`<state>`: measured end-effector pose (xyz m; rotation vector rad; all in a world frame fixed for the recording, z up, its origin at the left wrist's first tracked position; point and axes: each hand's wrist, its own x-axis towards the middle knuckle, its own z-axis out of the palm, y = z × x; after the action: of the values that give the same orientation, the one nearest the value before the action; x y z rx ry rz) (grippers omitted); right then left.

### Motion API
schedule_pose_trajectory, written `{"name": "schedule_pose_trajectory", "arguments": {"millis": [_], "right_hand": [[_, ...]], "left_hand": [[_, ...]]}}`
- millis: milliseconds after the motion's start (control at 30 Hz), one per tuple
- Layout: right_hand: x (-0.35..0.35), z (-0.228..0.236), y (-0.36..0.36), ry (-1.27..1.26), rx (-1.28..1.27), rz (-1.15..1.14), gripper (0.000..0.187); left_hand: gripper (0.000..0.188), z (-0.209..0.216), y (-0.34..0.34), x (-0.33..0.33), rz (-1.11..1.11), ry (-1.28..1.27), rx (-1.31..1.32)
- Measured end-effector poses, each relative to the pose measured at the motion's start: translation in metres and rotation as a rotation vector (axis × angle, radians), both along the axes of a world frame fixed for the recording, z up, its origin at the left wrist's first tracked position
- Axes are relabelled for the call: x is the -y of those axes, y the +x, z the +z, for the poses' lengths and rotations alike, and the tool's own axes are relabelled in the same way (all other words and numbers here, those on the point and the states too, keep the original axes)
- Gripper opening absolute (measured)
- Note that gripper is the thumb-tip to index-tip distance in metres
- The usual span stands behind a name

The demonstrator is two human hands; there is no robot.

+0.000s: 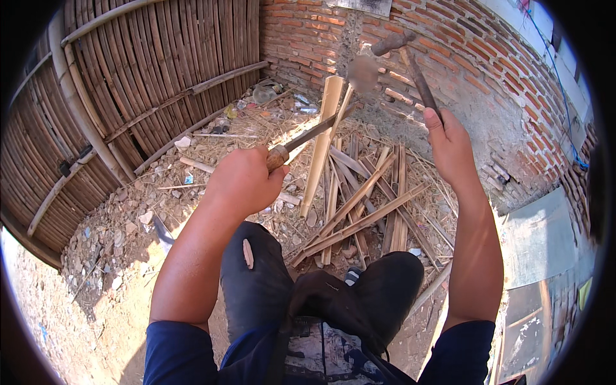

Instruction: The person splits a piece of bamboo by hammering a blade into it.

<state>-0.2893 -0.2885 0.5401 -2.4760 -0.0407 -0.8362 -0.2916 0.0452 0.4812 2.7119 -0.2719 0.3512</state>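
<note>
At the centre, the blade (314, 133) looks like dark, dull metal, its handle (278, 157) worn, matt wood. Upper right, the hammer (420, 80) has a dark, rough-looking head and a handle that seems wooden. The upright split piece (321, 147) looks like pale, fairly smooth bamboo; the heaped strips (359, 212) below are browner and matt. Upper left, the fence (167, 70) is ribbed cane; top centre, the wall (298, 38) is coarse brick. At the bottom, 2 sleeves (179, 356) are matt cloth.
</note>
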Motion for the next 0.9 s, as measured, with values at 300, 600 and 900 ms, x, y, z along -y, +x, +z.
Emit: {"name": "schedule_pose_trajectory", "arguments": {"millis": [300,600,900], "right_hand": [[-0.012,-0.058,0.013,-0.198,-0.273,0.021,0.050],[-0.008,-0.041,0.018,0.221,0.052,0.029,0.052],[0.000,-0.034,0.017,-0.058,-0.094,0.061,0.052]], "left_hand": [[0.044,0.006,-0.002,0.002,0.008,0.014,-0.029],[0.043,-0.004,-0.001,0.000,-0.009,-0.014,0.005],[0.043,-0.003,-0.002,-0.004,-0.013,-0.025,0.008]]}}
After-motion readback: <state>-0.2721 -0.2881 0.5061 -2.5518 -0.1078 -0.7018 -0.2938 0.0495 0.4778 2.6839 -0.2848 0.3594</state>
